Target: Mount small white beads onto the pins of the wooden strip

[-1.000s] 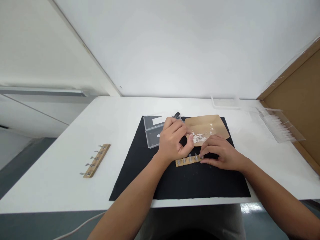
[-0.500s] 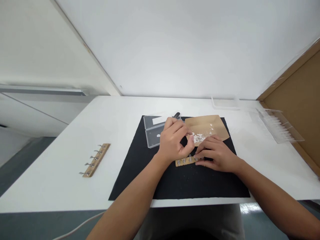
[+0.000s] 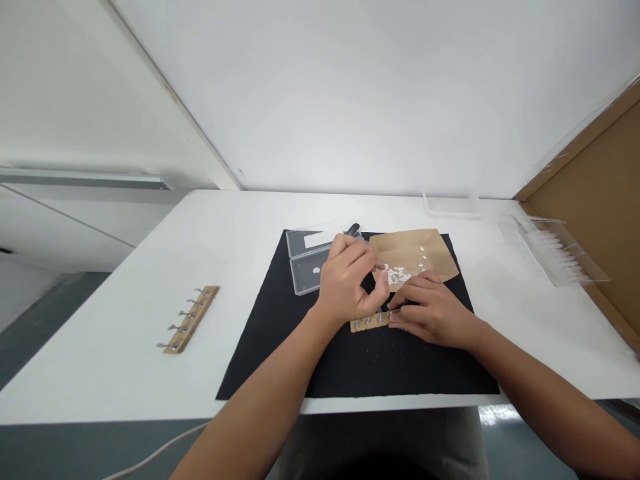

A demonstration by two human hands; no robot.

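Note:
A small wooden strip [image 3: 373,321] with several upright metal clips lies on the black mat [image 3: 400,373]. My right hand [image 3: 427,312] covers the strip's right end, its fingertips closed around a clip there. Just above the strip is my left hand [image 3: 353,280], thumb and fingers curled toward each other near the brown paper; whatever may be between the fingertips is too small to make out. Small white pieces [image 3: 399,274] lie in a pile on the brown paper [image 3: 430,247], just beyond my fingers.
An open clear plastic case [image 3: 303,272] lies at the mat's back left, a black-handled tool [image 3: 353,229] behind it. Another wooden strip with clips [image 3: 193,320] rests on the white table [image 3: 125,347] at left. Clear plastic trays [image 3: 555,253] stand at right.
The fingers of my right hand have shifted slightly at the strip's right end and are drawn a little closer together. My left hand keeps nearly the same pose.

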